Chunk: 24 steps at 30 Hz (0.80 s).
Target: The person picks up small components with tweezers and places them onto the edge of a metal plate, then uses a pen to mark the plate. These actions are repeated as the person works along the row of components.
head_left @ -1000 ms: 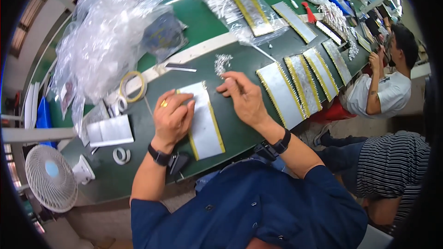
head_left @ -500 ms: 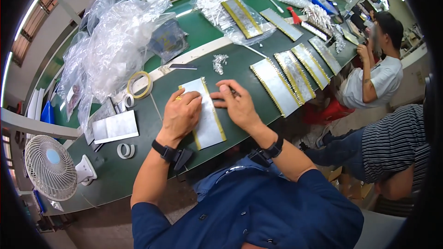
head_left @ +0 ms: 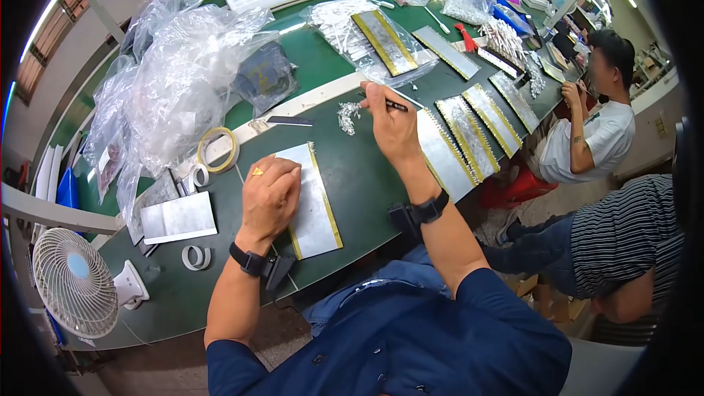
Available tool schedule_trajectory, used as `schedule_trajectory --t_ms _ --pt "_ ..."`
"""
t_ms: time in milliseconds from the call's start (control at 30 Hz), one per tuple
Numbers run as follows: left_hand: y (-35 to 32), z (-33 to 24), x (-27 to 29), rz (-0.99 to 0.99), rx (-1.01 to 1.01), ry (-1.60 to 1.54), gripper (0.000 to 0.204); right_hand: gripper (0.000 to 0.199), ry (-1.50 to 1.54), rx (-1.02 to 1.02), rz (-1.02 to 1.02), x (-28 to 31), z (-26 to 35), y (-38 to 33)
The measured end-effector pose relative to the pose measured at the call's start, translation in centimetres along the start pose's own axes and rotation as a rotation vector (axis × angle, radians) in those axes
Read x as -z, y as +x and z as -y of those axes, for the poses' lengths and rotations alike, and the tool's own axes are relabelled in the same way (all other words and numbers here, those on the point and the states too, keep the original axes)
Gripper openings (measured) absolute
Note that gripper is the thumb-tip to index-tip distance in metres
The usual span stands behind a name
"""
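My left hand [head_left: 270,198] is curled over the left edge of a flat silvery plate [head_left: 317,209] with yellow-taped long sides, holding it on the table. A bit of yellow [head_left: 257,171] shows on one finger of that hand. A few small metal pieces sit along the plate's upper right edge. Farther out, my right hand [head_left: 394,126] is closed around slim black tweezers [head_left: 397,105], beside a small heap of tiny silvery pieces [head_left: 348,116]. The tweezers' tips are hard to make out.
Right of my right hand lies a row of similar plates [head_left: 469,128] with toothed edges. Plastic bags [head_left: 176,81], a yellow tape roll [head_left: 218,149], a steel ruler [head_left: 289,121] and a fan [head_left: 77,282] are on the left. A person [head_left: 601,117] sits at the right.
My right hand has moved away from the plate, up to the heap of tiny pieces. My left hand and the plate appear slightly lower and farther left as the view shifts.
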<state>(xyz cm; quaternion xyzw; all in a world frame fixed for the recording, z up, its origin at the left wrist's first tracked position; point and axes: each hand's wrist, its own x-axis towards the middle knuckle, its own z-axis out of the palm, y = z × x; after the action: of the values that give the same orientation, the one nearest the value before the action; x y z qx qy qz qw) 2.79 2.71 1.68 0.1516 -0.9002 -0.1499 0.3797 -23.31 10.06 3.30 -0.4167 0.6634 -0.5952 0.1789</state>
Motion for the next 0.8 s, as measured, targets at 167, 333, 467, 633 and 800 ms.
schedule_trajectory --t_ms 167,333,467,633,800 --pt "0.3 0.5 -0.1 -0.064 -0.004 -0.002 0.013 0.049 0.047 0.064 0.02 -1.0 -4.4 2.6" --pt "-0.2 1.5 -0.3 -0.087 0.042 0.014 0.015 0.052 0.123 0.077 0.131 -2.7 -5.4 5.1" --pt "-0.2 1.7 -0.5 -0.102 0.067 0.002 0.015 0.052 0.186 0.021 0.191 -2.8 -5.8 5.7" --pt "-0.4 1.7 -0.7 -0.101 0.067 -0.01 0.013 0.053 0.162 -0.007 0.209 -2.8 -5.7 5.0" --pt "-0.3 1.5 -0.8 -0.084 0.07 -0.011 0.012 0.054 0.127 -0.019 0.243 -3.2 -4.9 3.9"
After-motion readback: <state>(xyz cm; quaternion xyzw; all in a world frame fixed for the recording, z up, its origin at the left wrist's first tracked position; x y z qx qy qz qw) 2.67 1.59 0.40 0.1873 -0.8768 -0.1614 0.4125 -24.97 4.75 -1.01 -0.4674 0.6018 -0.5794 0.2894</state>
